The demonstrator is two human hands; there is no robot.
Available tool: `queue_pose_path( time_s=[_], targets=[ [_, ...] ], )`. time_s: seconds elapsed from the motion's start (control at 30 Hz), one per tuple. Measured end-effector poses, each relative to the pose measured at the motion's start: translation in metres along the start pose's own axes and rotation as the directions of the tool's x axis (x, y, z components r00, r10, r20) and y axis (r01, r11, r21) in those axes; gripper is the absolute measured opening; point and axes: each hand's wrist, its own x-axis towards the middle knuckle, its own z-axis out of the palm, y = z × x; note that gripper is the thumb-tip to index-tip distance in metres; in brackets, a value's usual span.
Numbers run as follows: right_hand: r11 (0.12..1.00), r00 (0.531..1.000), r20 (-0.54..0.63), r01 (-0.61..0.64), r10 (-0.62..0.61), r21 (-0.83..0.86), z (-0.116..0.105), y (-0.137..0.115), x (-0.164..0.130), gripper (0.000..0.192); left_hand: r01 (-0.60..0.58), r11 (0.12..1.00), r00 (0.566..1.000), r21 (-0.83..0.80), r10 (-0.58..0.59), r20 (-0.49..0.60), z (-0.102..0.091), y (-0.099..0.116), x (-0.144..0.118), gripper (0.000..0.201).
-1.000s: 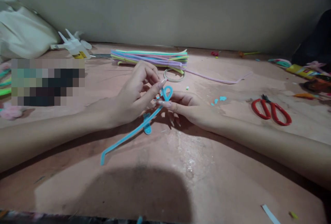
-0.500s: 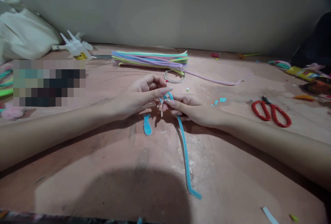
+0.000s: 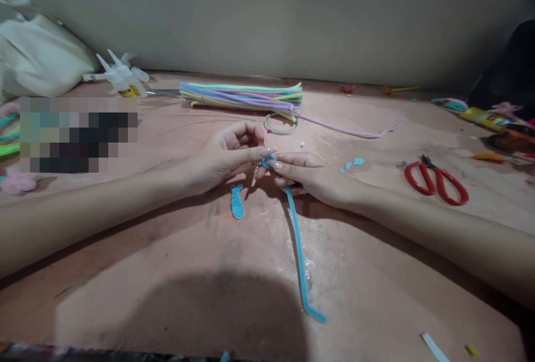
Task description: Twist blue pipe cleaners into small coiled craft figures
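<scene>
Both hands, left (image 3: 225, 153) and right (image 3: 307, 175), pinched the blue pipe cleaner (image 3: 297, 245) at frame centre, its tail having swung from lower left down toward the viewer.

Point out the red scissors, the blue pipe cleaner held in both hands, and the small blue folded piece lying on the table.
red scissors (image 3: 437, 184): head view, on the crossing of the handles.
blue pipe cleaner (image 3: 297, 245): head view, mid-length of the trailing stem.
small blue folded piece (image 3: 237, 201): head view, its middle.
</scene>
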Motion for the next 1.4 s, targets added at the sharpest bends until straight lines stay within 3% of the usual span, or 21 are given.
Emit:
queue_pose_path(
  time_s=[0.17, 0.3, 0.47, 0.63, 0.9, 1.0, 1.17, 1.4],
  targets=[
    [0.998, 0.998, -0.054, -0.027, 0.024, -0.060, 0.001, -0.003, 0.003, 0.024, -0.144, 0.985, 0.990, 0.095, 0.144, 0.008, 0.000, -0.003, -0.006, 0.032],
    [0.998, 0.998, -0.048, -0.054, 0.052, -0.042, 0.002, -0.004, 0.004, 0.022, -0.223, 0.959, 0.974, 0.176, 0.213, 0.074, -0.003, -0.005, -0.012, 0.019],
    [0.997, 0.998, -0.016, -0.052, 0.053, 0.061, 0.002, -0.002, 0.002, 0.020, -0.306, 0.902, 0.950, 0.305, 0.271, 0.154, -0.017, -0.013, -0.005, 0.027],
    [0.991, 0.997, 0.067, -0.043, 0.035, 0.128, -0.001, 0.001, 0.002, 0.025, -0.244, 0.902, 0.955, 0.356, 0.160, 0.250, -0.014, -0.009, -0.003, 0.028],
    [0.983, 1.000, 0.009, -0.025, 0.024, 0.184, 0.000, 0.003, 0.003, 0.029, -0.061, 0.971, 0.998, 0.233, 0.061, 0.008, -0.001, -0.004, -0.008, 0.040],
    [0.993, 0.999, 0.050, 0.001, -0.007, 0.120, -0.002, 0.001, 0.003, 0.034, -0.095, 0.953, 0.995, 0.289, 0.095, 0.016, -0.004, -0.003, -0.008, 0.037],
    [0.998, 0.991, 0.124, 0.050, -0.054, 0.032, -0.008, -0.001, 0.005, 0.029, -0.226, 0.845, 0.971, 0.485, 0.233, 0.046, -0.011, -0.002, -0.011, 0.026],
    [0.998, 0.975, 0.216, 0.062, -0.055, -0.024, -0.012, 0.001, 0.006, 0.037, -0.173, 0.895, 0.985, 0.412, 0.158, 0.070, -0.012, -0.002, -0.007, 0.032]
  ],
)
